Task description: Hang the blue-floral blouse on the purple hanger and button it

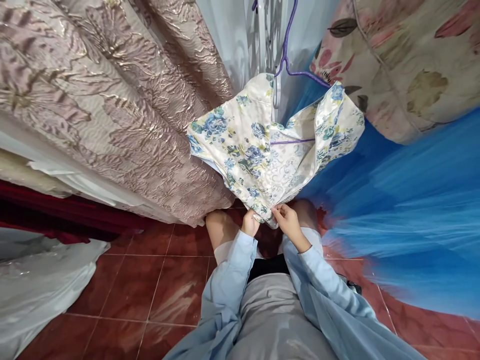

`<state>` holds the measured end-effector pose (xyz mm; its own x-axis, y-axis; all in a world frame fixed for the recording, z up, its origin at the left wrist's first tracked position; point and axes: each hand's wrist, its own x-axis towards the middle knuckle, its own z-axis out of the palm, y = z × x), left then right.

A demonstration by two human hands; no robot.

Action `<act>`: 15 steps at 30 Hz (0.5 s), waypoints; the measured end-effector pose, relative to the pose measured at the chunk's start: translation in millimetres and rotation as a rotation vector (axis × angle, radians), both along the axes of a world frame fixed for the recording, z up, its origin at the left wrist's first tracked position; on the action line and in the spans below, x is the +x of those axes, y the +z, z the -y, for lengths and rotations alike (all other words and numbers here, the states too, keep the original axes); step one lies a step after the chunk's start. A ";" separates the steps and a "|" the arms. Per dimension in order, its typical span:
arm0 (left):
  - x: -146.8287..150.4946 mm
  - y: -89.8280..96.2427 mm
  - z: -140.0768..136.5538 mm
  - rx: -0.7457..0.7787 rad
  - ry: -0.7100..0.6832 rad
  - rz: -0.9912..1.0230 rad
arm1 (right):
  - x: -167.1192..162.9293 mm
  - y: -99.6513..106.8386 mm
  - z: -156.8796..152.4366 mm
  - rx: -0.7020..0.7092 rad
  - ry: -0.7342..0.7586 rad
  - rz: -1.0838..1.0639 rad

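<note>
A cream blouse [247, 135] with blue flowers hangs in the middle on a purple hanger [288, 62], its front parted at the top so that the pale inner side shows. My left hand [250, 223] is closed on the blouse's lower hem, thumb on top. Just to its right, the fingertips of my right hand [285, 220] pinch the edge of the front opening near the hem. Whether a button or hook lies under those fingers is too small to make out.
A pink brocade gown [142, 125] hangs close on the left, and blue tulle [405, 200] spreads on the right below a flowered cloth [408, 60]. White hangers [264, 30] are behind the blouse. A pale garment [41, 285] trails onto the red tiled floor [150, 280].
</note>
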<state>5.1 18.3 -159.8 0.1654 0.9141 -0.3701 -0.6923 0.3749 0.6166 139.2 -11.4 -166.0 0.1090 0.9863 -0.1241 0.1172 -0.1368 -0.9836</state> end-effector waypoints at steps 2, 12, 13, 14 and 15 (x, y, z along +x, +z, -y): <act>-1.8 1.9 0.5 -0.007 -0.009 -0.002 | -3.8 -2.4 0.1 0.016 -0.004 0.045; 2.7 1.9 6.6 -0.036 -0.002 -0.004 | -12.7 -0.7 1.8 0.009 -0.070 0.306; 2.0 -0.1 5.1 -0.031 0.001 -0.002 | -12.7 0.8 0.5 0.008 -0.071 0.350; 0.5 -2.6 2.8 -0.027 0.006 -0.007 | -12.5 1.8 -0.8 0.006 -0.070 0.382; -1.9 -5.4 -0.1 -0.024 0.019 -0.024 | -12.1 2.1 -1.9 0.008 -0.063 0.393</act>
<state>3.2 18.3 -165.2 0.1390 0.9080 -0.3952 -0.6847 0.3764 0.6241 127.2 -9.5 -163.9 0.2075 0.9768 -0.0536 0.4767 -0.1488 -0.8664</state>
